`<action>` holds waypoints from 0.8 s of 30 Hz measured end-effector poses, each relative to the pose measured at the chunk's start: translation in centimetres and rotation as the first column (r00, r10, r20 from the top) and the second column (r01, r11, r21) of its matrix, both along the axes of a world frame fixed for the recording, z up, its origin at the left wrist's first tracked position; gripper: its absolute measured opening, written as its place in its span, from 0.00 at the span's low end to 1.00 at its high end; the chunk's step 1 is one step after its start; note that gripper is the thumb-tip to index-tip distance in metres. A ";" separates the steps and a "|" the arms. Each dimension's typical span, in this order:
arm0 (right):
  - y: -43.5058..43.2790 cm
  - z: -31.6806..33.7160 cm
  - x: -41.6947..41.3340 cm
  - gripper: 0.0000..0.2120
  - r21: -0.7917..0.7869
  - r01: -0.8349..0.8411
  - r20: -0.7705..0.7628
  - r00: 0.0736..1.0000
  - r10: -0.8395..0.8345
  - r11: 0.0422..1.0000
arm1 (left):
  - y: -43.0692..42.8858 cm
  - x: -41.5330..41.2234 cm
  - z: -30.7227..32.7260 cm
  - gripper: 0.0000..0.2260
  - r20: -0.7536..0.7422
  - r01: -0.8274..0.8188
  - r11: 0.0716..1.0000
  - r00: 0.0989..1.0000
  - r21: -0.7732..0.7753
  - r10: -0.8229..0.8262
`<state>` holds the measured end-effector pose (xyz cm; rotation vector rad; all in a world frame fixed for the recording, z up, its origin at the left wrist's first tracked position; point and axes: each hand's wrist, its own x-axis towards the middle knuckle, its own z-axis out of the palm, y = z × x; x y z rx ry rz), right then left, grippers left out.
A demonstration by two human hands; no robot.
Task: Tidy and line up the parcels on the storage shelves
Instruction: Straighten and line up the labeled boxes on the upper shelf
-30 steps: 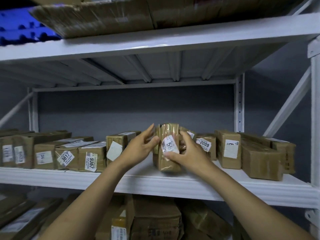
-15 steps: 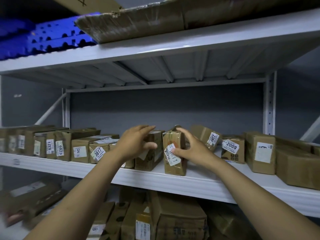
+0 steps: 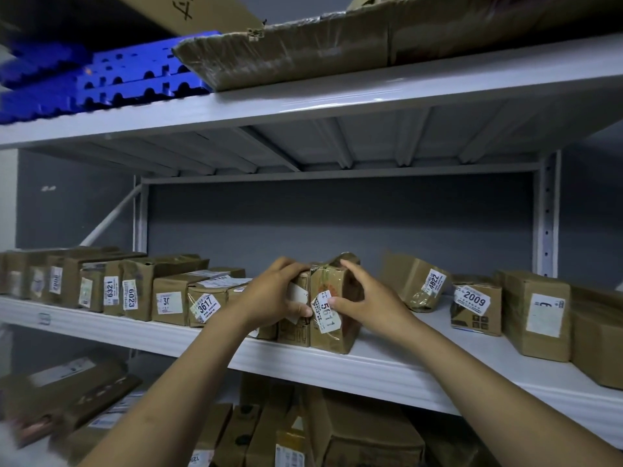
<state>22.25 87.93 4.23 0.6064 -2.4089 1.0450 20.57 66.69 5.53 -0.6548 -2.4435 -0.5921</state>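
Half a second ago a sliver of space showed between the taped parcel and the neighbouring parcel on its left; now the two stand upright and side to side, touching, at the near edge of the middle shelf. The left hand has shifted from the neighbour's top to wrap its near upper corner. Both fronts sit about level with each other, just behind the shelf's front lip. Right of the taped parcel the shelf is bare as far as the 4822 parcel, which lies tilted and farther back, with the 2009 parcel beyond it. On the left the row runs tight, the 3617 parcel close to the left wrist. The right hand grips the taped parcel, fingers curled over its top and right side, thumb pressed on the front label. The left hand's fingers curl over the neighbouring parcel's top, thumb on its front. Both forearms reach up from below.
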 end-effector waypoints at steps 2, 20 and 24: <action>0.0 0.1 -0.1 0.37 0.006 0.010 -0.010 1.000 -0.010 1.000 | 0.0 -0.2 -0.2 0.34 -0.018 0.010 1.000 1.000 0.018 -0.010; 5.3 1.5 2.2 0.39 0.527 0.162 -0.074 0.987 -0.145 0.834 | 3.0 3.1 1.4 0.37 -0.278 -0.292 0.920 0.935 -0.261 0.218; 10.3 1.1 2.4 0.29 0.593 0.222 -0.086 0.973 -0.214 0.774 | 6.6 3.9 2.1 0.30 -0.445 -0.283 0.916 0.885 -0.285 0.135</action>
